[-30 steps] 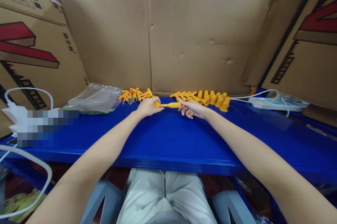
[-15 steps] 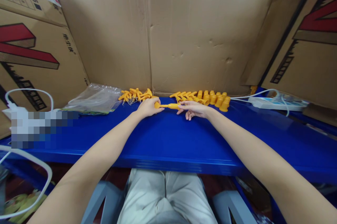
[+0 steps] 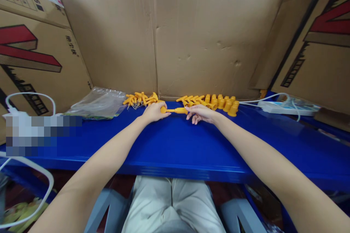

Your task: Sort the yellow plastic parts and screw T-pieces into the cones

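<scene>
My left hand [image 3: 155,112] is closed on the round end of a yellow plastic piece with a ribbed, screw-like shaft [image 3: 171,110]. It lies level, just above the blue table. At its other end, my right hand [image 3: 201,113] pinches the thicker smooth part [image 3: 180,110] between thumb and forefinger, the other fingers loosely curled. Behind my left hand is a pile of yellow T-handled pieces with metal spirals, like corkscrews [image 3: 140,98]. Beyond my right hand lie several yellow T-shaped pieces [image 3: 191,99] in a row, and yellow cup-shaped pieces [image 3: 232,109] stand beside them.
Clear plastic bags [image 3: 95,103] lie at the left of the blue table [image 3: 175,145]. A cardboard sheet [image 3: 213,43] stands along the back, with printed boxes at both sides. At the right is a white power strip [image 3: 287,107] with cables. A white cable loops at lower left.
The fingers of my right hand have shifted slightly and curled a little at the smooth end. My left hand and the yellow piece stay in place.
</scene>
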Tool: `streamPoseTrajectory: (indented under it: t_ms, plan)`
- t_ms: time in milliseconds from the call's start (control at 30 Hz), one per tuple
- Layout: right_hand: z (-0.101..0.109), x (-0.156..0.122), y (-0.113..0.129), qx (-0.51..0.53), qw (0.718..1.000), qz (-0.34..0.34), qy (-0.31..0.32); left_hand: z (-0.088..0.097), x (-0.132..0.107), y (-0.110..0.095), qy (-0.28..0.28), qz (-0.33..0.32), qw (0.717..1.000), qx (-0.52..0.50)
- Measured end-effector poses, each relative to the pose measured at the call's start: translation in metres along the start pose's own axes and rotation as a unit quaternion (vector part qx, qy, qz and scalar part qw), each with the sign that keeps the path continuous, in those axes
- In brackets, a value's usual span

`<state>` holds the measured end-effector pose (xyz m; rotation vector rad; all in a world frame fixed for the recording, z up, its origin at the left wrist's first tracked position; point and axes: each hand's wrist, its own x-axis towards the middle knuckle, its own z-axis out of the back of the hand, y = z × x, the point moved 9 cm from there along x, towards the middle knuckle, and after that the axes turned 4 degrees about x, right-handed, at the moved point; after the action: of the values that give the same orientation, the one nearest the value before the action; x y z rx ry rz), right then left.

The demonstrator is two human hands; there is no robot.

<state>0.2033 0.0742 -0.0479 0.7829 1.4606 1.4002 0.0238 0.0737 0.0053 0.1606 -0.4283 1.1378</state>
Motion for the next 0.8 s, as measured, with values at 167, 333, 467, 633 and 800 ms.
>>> streamPoseTrajectory:
  t_ms: [167,333,467,633,800]
  plan:
    - [0.0,-0.001,0.004,0.002,1.0,0.019,-0.012,0.001,-0.001,0.0,-0.003,0.001,1.0,0.003]
    - [-0.002,0.0,0.003,0.017,0.999,0.016,-0.036,0.001,-0.003,-0.002,0.001,0.002,1.0,0.031]
    - [-0.003,0.002,-0.001,0.043,0.998,0.001,-0.054,0.004,-0.003,-0.003,-0.014,-0.003,0.998,0.058]
    - [-0.002,0.004,-0.003,0.067,0.996,-0.007,-0.062,0.007,-0.003,-0.007,-0.024,-0.008,0.998,0.064]
    - [-0.006,0.002,-0.007,0.081,0.993,-0.052,-0.065,0.01,-0.005,-0.012,-0.031,-0.022,0.997,0.07]
